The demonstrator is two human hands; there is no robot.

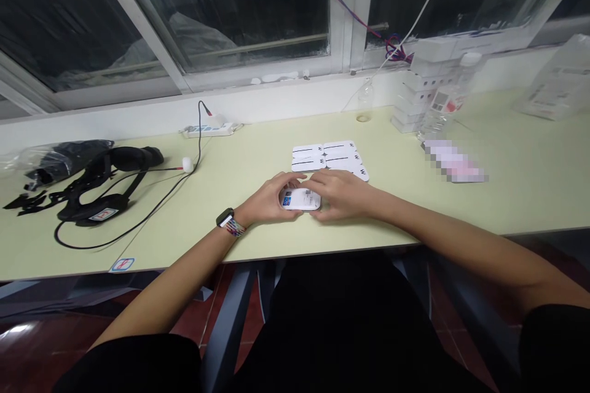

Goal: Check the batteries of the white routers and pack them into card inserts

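Item held: a small white rectangular box with a blue label (299,199), located near the front edge of the pale yellow-green table (461,209), directly before the seated person.

Left hand (267,199): fingers are curled closed around the left end of the box; a dark-faced wristwatch on a patterned band (225,217) is worn at the wrist.

Right hand (343,193): fingers are bent down over the right end of the box and closed on it.

Just behind the hands: a set of flat white cards with black lines (329,158), laid side by side.

Far left: a black strapped device with a black cable (106,187), and a clear plastic bag of dark parts (55,159).

At the wall: a white power strip (207,130).

Far right: a stack of white boxes (415,101), a clear plastic bottle (449,101) beside it, and a translucent plastic bag (560,80).
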